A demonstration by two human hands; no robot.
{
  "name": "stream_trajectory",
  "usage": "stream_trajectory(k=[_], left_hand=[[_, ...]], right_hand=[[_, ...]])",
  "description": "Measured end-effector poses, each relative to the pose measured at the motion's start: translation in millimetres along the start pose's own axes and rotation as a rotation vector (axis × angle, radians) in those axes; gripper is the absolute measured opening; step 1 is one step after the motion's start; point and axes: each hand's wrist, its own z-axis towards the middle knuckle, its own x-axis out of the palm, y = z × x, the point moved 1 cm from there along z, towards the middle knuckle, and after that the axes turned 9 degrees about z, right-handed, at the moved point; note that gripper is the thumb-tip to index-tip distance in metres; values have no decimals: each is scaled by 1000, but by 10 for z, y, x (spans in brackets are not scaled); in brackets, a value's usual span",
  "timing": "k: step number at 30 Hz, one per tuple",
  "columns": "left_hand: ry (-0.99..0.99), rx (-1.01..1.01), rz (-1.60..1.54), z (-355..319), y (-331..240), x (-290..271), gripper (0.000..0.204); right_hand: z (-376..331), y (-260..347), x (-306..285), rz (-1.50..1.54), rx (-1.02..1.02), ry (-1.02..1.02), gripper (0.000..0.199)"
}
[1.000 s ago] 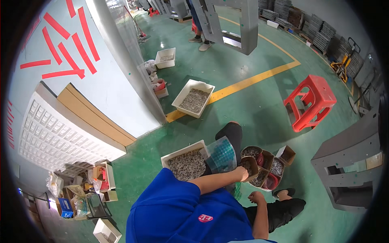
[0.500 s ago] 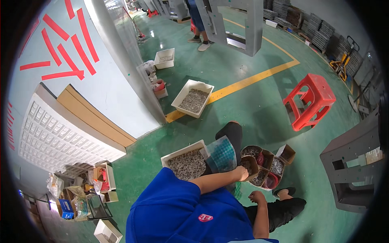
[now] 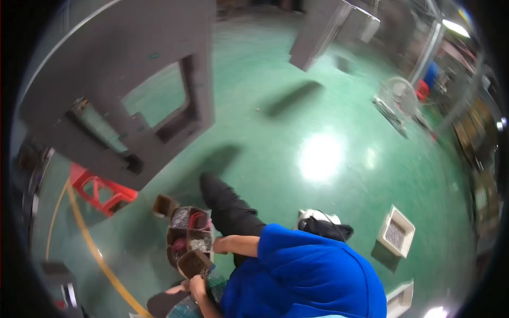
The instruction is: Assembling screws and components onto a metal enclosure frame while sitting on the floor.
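The left hand [image 3: 197, 286] is gripping a small brown bin [image 3: 194, 263] at the near edge of the bin cluster [image 3: 186, 236], while the right hand [image 3: 218, 245], grip hidden, is resting beside that cluster's right edge.

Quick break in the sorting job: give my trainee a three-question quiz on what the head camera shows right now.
1. True or false: a red stool stands on the right of the picture, beside the white tray.
2. The right hand is nearest to: A) the cluster of brown bins; B) a yellow broom; C) a cardboard roll.
3. Fill in: the white tray rests on the ___ floor.

Key: 1 false, the red stool stands left of the brown bins. 2 A. 3 green.
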Motion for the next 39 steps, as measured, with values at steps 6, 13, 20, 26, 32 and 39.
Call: stream_trajectory(k=[6,13,20,26,32,39], left_hand=[[-49,121,86,365,176,172,33],[-74,81,56,387,408,388,34],[-51,157,154,436,215,279,30],[-142,200,59,325,250,308,28],[-288,36,-99,20,-121,138,25],[-339,-19,-155,48,-234,226,17]], right_hand=[[298,37,369,362,161,-42,28],[-64,298,181,65,-4,-270,28],[-238,245,-61,8,-67,-23,29],[115,132,318,38,-109,-171,23],[-511,164,-55,183,-18,50,28],[-373,-86,37,233,-137,-4,22]])
